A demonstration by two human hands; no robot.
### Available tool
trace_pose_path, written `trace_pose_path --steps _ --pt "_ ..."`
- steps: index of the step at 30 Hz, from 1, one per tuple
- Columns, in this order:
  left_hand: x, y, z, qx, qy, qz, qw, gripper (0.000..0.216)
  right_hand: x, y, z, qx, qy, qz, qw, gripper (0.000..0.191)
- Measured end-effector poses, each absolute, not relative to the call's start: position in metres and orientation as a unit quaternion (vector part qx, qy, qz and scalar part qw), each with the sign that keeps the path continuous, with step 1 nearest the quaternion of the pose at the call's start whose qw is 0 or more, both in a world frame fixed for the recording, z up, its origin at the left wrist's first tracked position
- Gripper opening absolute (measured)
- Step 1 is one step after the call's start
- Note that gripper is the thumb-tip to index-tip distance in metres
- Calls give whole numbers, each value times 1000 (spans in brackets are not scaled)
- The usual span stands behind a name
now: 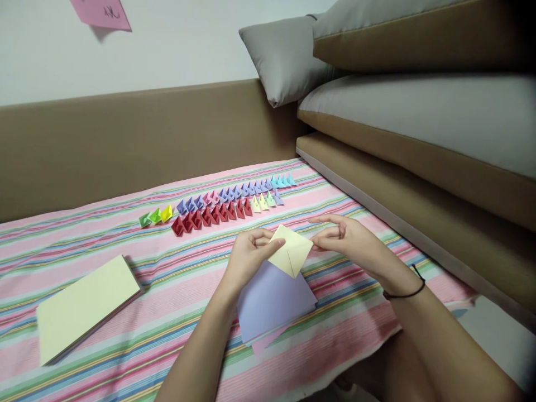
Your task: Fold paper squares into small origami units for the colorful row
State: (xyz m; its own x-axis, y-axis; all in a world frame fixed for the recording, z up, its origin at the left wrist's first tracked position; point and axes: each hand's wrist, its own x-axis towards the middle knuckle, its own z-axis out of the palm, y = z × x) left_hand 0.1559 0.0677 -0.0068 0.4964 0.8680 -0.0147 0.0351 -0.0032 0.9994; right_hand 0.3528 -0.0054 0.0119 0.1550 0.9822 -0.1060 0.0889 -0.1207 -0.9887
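Note:
Between my hands is a pale yellow folded paper (293, 252), shaped like a small diamond with a slit or crease down its lower half. My left hand (253, 251) grips its left corner, thumb on top and fingers behind. At the right corner, my right hand (339, 237) pinches the tip between thumb and finger, its other fingers loosely bent. Under the folded paper lies a stack of lavender paper sheets (272, 307), with a bit of pink paper (268, 340) poking out at its near edge.
Rows of small folded paper pieces (218, 212) in red, purple, yellow, green and blue stand behind my hands. A stack of pale yellow sheets (87, 307) lies at left on the striped cloth (176, 335). Grey-brown cushions (410, 123) are piled at right; a backboard (125, 139) runs behind.

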Motion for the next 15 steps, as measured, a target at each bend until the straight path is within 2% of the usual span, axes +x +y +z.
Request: trace_pose_path --steps 4,7,15 --pt "160 66 -7 620 362 347 604 24 342 -2 7 -554 -473 481 488 33" --pt "163 64 -7 628 355 337 605 22 330 -1 2 -516 -489 500 494 34" --pt "166 62 -8 667 353 311 578 19 327 1 -4 -541 -474 478 504 37"
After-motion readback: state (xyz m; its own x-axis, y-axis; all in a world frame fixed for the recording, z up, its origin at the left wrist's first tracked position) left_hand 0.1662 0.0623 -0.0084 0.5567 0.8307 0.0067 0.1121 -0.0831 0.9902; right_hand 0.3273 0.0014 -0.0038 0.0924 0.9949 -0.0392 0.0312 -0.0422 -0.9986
